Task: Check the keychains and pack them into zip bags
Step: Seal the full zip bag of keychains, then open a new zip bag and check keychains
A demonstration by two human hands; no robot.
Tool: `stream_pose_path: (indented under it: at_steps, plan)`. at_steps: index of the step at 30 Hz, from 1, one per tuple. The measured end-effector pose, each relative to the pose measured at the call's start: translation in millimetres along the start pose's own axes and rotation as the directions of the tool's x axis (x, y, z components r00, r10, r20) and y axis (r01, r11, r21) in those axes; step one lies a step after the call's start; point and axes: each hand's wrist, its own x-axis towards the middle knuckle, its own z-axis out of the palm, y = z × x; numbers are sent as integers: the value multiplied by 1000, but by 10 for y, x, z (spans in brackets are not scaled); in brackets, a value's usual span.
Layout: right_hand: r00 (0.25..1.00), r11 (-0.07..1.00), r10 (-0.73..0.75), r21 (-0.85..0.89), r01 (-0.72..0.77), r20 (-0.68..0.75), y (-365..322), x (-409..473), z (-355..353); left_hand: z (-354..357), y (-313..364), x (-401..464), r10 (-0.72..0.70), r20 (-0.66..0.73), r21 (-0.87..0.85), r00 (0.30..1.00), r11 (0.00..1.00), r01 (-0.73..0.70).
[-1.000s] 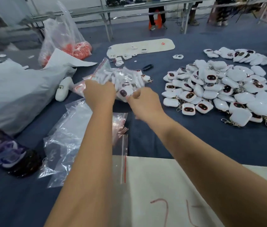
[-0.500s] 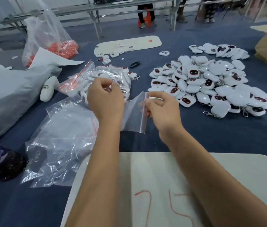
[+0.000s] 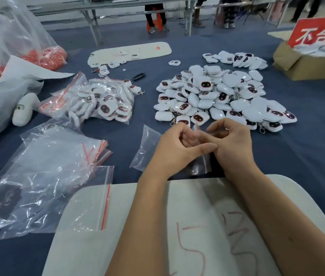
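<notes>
Head view: keychain pile [image 3: 217, 96] lies beyond both hands' zip bag [image 3: 147, 148].

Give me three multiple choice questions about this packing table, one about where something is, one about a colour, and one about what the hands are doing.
1. Where does the loose pile of keychains lie?
A. beyond the hands
B. inside the cardboard box
C. on the white board

2. What colour are the seal strips on the empty zip bags?
A. blue
B. red
C. green

3. What are the left hand and right hand doing?
A. resting flat
B. each lifting a keychain
C. together pinching one clear zip bag

Answers: 1 A, the pile sits on the blue cloth past the fingertips. 2 B, red lines cross the bag tops. 3 C, both hands' fingers curl on the bag's top.
</notes>
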Motion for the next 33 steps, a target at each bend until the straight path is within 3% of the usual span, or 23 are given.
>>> stream_pose_path:
  at_steps: [8,13,19,22,27,33]
  plan:
    - [983,994,-75,95,60,166,93,42,-17,-67,-58,29,1,-168,118,986,993,19]
    - [983,996,-88,11,87,160,61,8,35,-62,-71,52,-17,-267,105,963,993,46]
    - [975,951,-135,-254,177,175,-35,-70,97,-70,-64,42,-38,-265,19,963,999,44]
    - [984,953,-124,-262,154,130,-39,-51,87,-73,-35,32,-5,-253,-16,968,1000,1]
    - [987,963,-110,-234,135,120,-2,-15,78,-34,-1,26,111,-278,123,954,989,-79]
    - [990,981,-87,-165,105,113,15,-3,60,-106,-5,19,63,-384,23,921,998,-59]
